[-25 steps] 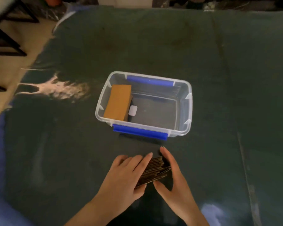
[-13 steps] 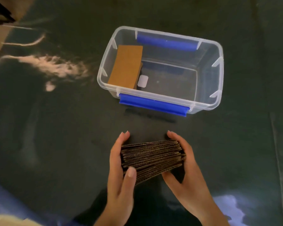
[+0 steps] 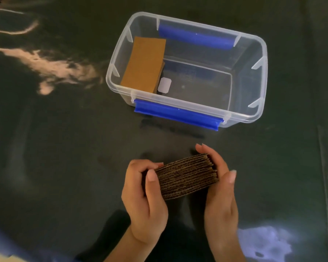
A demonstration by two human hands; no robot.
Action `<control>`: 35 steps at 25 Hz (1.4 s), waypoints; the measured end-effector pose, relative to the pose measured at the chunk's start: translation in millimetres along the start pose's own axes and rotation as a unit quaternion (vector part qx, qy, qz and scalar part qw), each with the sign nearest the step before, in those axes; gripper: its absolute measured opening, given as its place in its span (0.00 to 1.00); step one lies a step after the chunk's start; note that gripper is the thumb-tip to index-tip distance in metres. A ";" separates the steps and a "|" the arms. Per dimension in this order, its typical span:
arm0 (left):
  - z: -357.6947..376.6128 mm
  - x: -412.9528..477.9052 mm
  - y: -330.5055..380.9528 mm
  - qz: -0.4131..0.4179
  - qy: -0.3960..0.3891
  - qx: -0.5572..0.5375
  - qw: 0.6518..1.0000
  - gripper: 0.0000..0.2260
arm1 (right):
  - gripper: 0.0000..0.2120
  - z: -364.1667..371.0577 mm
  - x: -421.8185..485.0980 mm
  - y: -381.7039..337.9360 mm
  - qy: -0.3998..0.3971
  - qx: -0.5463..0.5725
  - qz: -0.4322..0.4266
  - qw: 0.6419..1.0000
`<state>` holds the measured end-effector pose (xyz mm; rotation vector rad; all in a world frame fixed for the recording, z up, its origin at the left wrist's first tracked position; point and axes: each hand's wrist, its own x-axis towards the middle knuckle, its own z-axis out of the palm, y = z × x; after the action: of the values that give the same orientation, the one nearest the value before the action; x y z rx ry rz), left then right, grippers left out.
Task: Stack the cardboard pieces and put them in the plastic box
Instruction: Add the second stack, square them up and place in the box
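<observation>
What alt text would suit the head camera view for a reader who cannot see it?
Two hands, left hand and right hand, squeeze a cardboard stack edge-up between them. Beyond it, an open plastic box already holds cardboard pieces at its left end.

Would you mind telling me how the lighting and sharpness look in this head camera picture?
Head view: dim overall, with pale glare patches on the dark table cover; the plastic box and cardboard stack read clearly; left hand and right hand are slightly soft; the box's rim bows from the wide-angle lens.
</observation>
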<state>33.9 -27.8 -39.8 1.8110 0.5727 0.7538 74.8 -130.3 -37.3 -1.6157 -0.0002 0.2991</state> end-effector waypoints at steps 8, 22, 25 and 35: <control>-32.6 22.3 4.7 0.172 -0.301 0.342 0.873 0.27 | 0.20 18.9 5.7 2.5 0.110 -0.149 -0.043 0.982; -12.1 53.4 64.2 0.176 -0.533 0.520 0.644 0.27 | 0.28 -48.8 43.4 -79.2 0.194 -0.271 0.037 0.942; -12.1 56.1 71.1 0.141 -0.529 0.519 0.656 0.26 | 0.28 -53.8 91.9 -96.5 0.098 -0.408 0.026 0.908; 12.6 149.4 145.9 -0.304 -0.387 0.004 0.871 0.22 | 0.25 -43.6 107.7 -83.0 0.083 -0.300 0.015 0.950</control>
<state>150.6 17.4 127.8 1.6188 0.5404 -0.4061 202.1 -147.5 25.0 -2.2444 0.0695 0.1927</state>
